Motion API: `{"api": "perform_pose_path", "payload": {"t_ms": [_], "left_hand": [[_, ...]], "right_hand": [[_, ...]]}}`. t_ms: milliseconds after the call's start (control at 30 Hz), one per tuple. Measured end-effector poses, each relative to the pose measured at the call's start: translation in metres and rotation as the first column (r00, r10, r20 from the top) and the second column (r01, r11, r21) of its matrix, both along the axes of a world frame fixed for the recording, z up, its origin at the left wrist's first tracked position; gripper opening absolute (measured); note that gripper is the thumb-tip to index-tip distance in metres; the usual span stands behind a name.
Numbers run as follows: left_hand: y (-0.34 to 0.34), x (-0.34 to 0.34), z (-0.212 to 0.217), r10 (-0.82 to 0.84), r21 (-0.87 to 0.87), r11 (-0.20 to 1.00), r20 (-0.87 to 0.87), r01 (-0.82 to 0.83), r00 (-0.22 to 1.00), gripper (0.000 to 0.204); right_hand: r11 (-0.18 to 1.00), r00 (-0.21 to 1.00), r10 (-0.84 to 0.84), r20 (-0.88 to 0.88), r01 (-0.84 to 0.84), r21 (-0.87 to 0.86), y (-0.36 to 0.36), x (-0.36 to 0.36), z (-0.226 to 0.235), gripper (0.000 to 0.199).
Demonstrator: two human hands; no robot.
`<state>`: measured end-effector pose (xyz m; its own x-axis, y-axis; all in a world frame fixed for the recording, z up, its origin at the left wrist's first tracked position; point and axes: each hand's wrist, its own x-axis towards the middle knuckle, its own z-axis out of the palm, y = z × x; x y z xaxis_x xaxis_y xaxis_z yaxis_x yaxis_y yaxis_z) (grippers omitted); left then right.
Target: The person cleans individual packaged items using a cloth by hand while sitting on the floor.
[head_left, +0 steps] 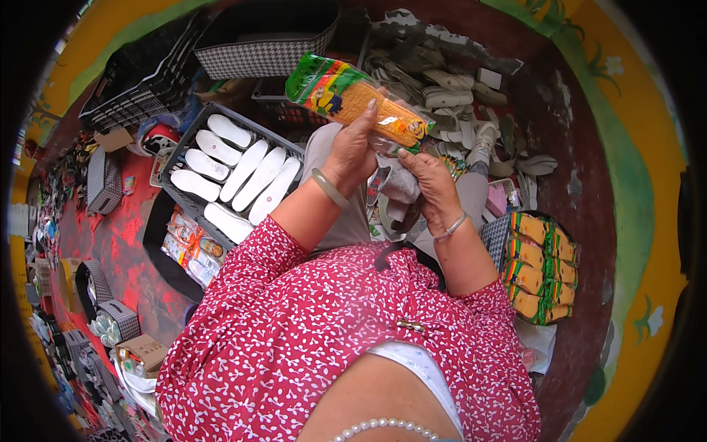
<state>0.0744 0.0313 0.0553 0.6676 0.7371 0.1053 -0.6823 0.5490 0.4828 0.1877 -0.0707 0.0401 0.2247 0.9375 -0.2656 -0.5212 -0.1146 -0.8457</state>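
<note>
In front of my chest I hold up a plastic packet (pixel 379 114) of orange-tan insoles with a green printed top, tilted down to the right. My left hand (pixel 353 151) is closed on its lower edge, thumb on the front and fingers hidden behind. With thumb and fingers, my right hand (pixel 433 180) pinches the packet's lower right end. A grey fuzzy piece of cloth (pixel 400 186) shows below the packet between my hands; I cannot tell whether either hand touches it. Similar orange packets (pixel 541 269) stand in rows in a checked basket at my right.
At my left a grey crate (pixel 163 177) holds several white insoles (pixel 243 166). A checked bin (pixel 269 55) and black crates (pixel 140 81) stand ahead. Loose shoes and soles (pixel 445 88) pile up at the far right. A dark bag (pixel 158 254) with packets lies by my left elbow.
</note>
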Motion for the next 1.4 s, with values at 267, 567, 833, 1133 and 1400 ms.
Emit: {"api": "perform_pose_path", "payload": {"t_ms": [267, 567, 833, 1133, 1400], "left_hand": [[0.002, 0.002, 0.001, -0.075, -0.066, 0.994, 0.181, 0.088, 0.981, 0.046], [0.01, -0.003, -0.002, -0.159, -0.078, 0.983, 0.09, 0.166, 0.983, 0.049], [0.021, -0.015, -0.005, -0.205, 0.009, 0.979, -0.05, 0.206, 0.977, 0.048], [0.004, -0.02, -0.011, -0.263, 0.033, 0.957, -0.32, 0.288, 0.91, 0.037], [-0.002, -0.018, -0.017, -0.245, 0.124, 0.936, -0.443, 0.33, 0.862, 0.031]], "right_hand": [[0.993, 0.979, 0.114, -0.171, -0.117, -0.011, -0.002, -0.001, 0.003, 0.018], [0.982, 0.972, 0.188, 0.14, -0.182, -0.056, -0.007, 0.002, 0.013, 0.02], [0.997, 0.999, 0.051, -0.012, -0.05, 0.05, -0.009, 0.033, 0.015, 0.021], [0.947, 0.958, -0.283, -0.037, 0.285, 0.15, -0.006, 0.019, -0.001, 0.021], [0.916, 0.922, -0.374, -0.096, 0.384, 0.119, -0.006, 0.016, -0.01, 0.019]]}}
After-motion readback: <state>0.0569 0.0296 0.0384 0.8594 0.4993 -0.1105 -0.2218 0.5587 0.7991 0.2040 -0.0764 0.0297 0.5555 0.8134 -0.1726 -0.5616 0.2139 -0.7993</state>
